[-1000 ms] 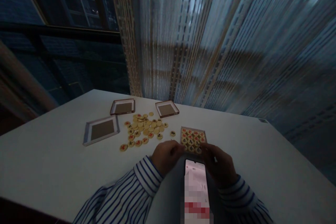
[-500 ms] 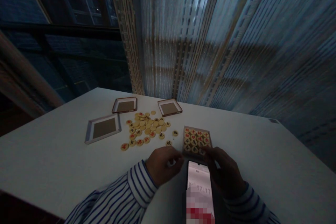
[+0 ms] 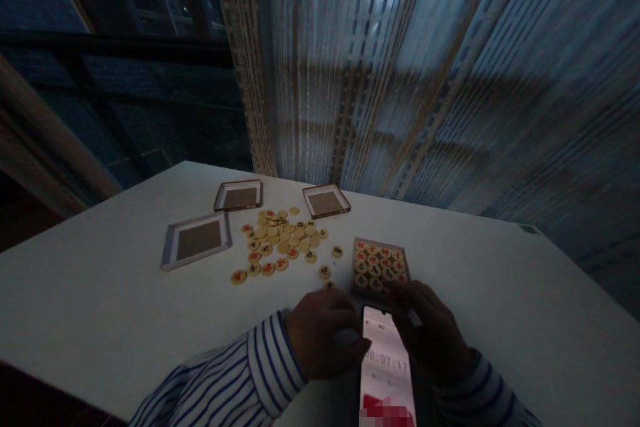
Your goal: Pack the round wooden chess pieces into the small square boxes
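- Three shallow trays, (image 3: 197, 259) one of them at the far left, lie well apart from my hands on the white table (image 3: 465, 267).
- My right hand (image 3: 425, 320) has its fingertips at the near right corner of the shallow box (image 3: 367, 292); whether they pinch a piece, I cannot tell.
- Xiangqi discs (image 3: 373, 260) lie in rows inside that box, which sits just beyond the phone (image 3: 387, 353); my fingers hide the near right corner.
- My left hand (image 3: 327, 333) is curled over the table, thumb reaching the phone's edge. I see nothing in it, but its inner side is hidden, so I cannot tell whether it holds a disc.
- A black-lettered disc (image 3: 325, 272) lies just beyond my left knuckles, another is partly hidden behind them; a careless sweep could scatter both.
- Pressing unevenly at the box's corner could tip a disc up or nudge a row askew.
- The loose pile (image 3: 285, 237) has overlapping discs, so a bump could slide some off.
- Dim light makes characters easy to misread.
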Tool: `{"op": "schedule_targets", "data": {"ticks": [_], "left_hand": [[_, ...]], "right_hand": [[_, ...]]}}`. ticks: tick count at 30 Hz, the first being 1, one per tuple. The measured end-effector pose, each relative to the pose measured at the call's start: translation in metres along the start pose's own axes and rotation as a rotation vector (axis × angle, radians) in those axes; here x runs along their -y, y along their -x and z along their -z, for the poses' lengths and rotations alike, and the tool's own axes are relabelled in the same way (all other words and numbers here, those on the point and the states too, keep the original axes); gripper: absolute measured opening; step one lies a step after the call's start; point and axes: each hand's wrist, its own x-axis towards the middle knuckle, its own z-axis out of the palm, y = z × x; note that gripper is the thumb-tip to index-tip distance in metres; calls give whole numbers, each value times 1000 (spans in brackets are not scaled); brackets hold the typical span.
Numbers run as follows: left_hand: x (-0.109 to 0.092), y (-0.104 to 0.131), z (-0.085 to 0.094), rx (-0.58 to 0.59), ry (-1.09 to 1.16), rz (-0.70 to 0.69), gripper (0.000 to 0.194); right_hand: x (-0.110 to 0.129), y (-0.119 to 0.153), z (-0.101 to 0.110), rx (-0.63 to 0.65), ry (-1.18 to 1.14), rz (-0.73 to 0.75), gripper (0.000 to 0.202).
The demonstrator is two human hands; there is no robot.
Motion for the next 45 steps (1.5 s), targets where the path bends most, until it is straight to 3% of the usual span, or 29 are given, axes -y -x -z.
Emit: {"op": "schedule_targets", "data": {"ticks": [4, 12, 19, 28, 35, 40, 45], "left_hand": [[4, -2, 9, -28, -49, -5, 7], [29, -2, 25, -147, -345, 227, 23], [33, 1, 23, -78, -419, 264, 33], [42, 11, 16, 15, -417, 268, 51], [39, 10, 18, 50, -412, 277, 41], [35, 6, 20, -1, -354, 252, 35], [29, 2, 22, -71, -274, 222, 5]], "right_hand": [[-1, -1, -1, -22, 62, -11, 16], [-4, 1, -1, -29, 143, -66, 27], [-20, 5, 1, -93, 183, -250, 29], [-32, 13, -7, -24, 148, -350, 40], [-34, 16, -9, 9, 142, -352, 40], [-36, 17, -9, 14, 143, -338, 39], [-35, 17, -10, 11, 116, -341, 38]]}}
